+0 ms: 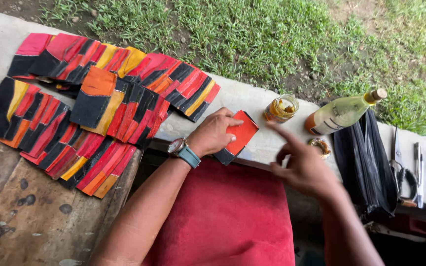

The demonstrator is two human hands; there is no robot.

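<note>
My left hand, a watch with a teal strap on its wrist, presses flat on a small red and black leather piece lying on the concrete ledge. My right hand hovers just right of the piece, index finger stretched out towards an open glass jar of amber stuff, holding nothing. The jar's lid lies on the ledge beside my right hand.
Many red, orange, yellow and black leather pieces are spread in overlapping rows at left. A corked bottle lies on a black bag. Scissors and small tools lie far right. Red cloth covers my lap. Grass lies beyond.
</note>
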